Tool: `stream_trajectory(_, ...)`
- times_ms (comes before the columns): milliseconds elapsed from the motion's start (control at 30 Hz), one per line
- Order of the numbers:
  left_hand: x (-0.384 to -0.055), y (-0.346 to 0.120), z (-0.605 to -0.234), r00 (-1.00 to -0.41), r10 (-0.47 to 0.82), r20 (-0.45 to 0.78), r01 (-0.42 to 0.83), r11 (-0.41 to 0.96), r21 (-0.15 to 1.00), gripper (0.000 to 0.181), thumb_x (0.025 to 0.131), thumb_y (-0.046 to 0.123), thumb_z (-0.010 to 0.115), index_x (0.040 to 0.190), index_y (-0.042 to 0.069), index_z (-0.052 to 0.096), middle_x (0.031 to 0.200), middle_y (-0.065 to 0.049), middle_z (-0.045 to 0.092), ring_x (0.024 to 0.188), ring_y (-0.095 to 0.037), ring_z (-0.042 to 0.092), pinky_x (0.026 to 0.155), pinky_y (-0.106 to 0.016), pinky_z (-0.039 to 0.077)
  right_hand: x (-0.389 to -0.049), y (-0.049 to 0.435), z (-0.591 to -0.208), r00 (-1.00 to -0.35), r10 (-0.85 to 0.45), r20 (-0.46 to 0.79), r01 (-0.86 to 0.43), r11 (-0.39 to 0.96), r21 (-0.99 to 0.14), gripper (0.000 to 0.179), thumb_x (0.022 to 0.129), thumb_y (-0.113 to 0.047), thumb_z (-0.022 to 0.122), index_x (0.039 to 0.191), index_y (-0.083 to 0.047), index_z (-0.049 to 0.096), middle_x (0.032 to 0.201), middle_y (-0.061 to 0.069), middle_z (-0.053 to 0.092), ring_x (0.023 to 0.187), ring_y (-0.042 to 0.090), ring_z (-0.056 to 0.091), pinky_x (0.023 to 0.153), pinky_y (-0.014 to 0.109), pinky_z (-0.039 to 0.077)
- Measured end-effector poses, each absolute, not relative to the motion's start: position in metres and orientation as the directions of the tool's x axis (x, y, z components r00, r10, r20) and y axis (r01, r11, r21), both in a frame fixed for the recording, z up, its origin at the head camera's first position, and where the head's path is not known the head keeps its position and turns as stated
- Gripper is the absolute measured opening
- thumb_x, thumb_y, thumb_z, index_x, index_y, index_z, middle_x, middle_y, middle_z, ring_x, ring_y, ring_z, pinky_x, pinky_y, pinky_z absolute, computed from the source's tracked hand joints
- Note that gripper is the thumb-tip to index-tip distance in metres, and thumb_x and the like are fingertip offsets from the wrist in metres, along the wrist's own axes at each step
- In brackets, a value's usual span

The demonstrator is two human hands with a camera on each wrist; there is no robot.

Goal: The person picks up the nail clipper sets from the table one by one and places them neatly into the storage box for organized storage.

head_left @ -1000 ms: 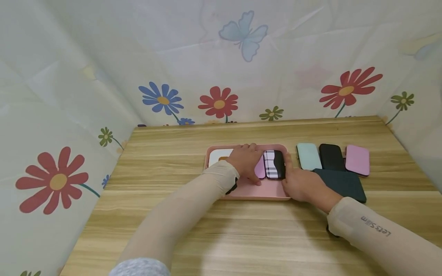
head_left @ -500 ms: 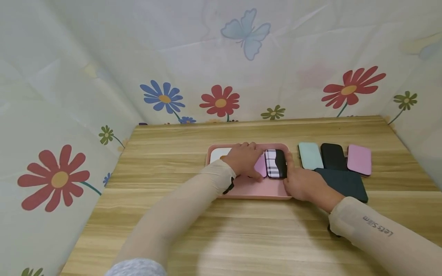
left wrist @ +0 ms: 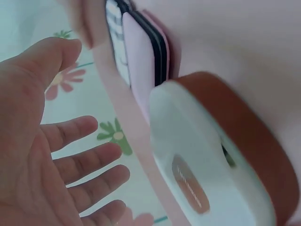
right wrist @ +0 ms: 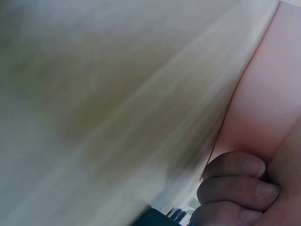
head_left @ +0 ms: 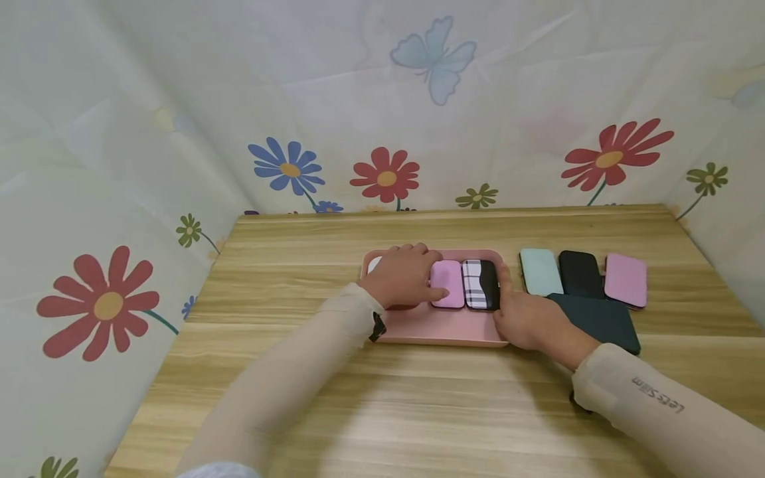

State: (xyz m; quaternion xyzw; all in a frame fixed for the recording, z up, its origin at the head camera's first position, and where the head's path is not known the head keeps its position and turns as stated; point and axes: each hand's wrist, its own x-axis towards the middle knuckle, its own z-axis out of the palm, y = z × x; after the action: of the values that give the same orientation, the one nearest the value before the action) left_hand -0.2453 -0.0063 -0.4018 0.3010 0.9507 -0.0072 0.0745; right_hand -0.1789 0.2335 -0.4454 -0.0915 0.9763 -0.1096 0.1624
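Although the head view shows only a pale corner of it, the left wrist view reveals a rounded white case with brown edging and a brown oval patch on its face. It lies in a shallow, rectangular pink tray, at the left of a row; next come a flat pink case with a black edge and a plaid-and-black case.

In the head view the left hand covers the white case — yet the left wrist view shows a gap between them, the fingers spread and relaxed, grasping nothing.

The right hand is at the tray's right end, one finger along its side. The right wrist view adds three folded fingers by the tray wall; whether they grip it, I cannot tell.

Right of the tray, on a wood-grain table, are mint, black and pink cases, with a dark green flat piece nearer the person.
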Motion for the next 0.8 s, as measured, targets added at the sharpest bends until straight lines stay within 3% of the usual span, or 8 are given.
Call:
stream_trajectory(167, -0.241, -0.024, -0.398, -0.839, 0.53, -0.123, 0.528, 0.848, 0.049, 0.076, 0.088, 0.07, 0.055, 0.15, 0.026, 0.045, 0.147, 0.0, 0.05, 0.135, -0.022, 0.048, 0.109, -0.047, 0.042, -0.178, 0.232, -0.445, -0.932, -0.213, -0.294, -0.14, 0.958, -0.249, 0.087, 0.098, -0.023, 0.037, 0.154, -0.002, -0.025, 0.067, 0.004, 0.055, 0.056, 0.019, 0.053, 0.052, 0.035, 0.038)
stream_trajectory(500, -0.229, -0.065, -0.396, -0.844, 0.537, 0.008, 0.532, 0.835, 0.14, 0.074, 0.09, 0.062, 0.061, 0.148, 0.018, 0.047, 0.146, -0.003, 0.052, 0.135, -0.023, 0.049, 0.112, -0.044, 0.039, -0.179, 0.232, -0.448, -0.927, -0.219, -0.304, -0.14, 0.955, -0.261, 0.088, 0.098, -0.023, 0.038, 0.153, -0.004, -0.028, 0.067, 0.004, 0.053, 0.055, 0.019, 0.051, 0.052, 0.034, 0.037)
stream_trajectory(800, -0.219, -0.094, -0.412, -0.891, 0.452, 0.046, 0.445, 0.849, 0.285, 0.083, 0.084, 0.061, 0.069, 0.151, 0.018, 0.044, 0.149, -0.004, 0.049, 0.136, -0.025, 0.047, 0.113, -0.048, 0.038, -0.178, 0.232, -0.447, -0.93, -0.219, -0.295, -0.142, 0.955, -0.26, 0.089, 0.098, -0.023, 0.038, 0.153, -0.004, -0.029, 0.066, 0.004, 0.053, 0.053, 0.019, 0.051, 0.05, 0.034, 0.036)
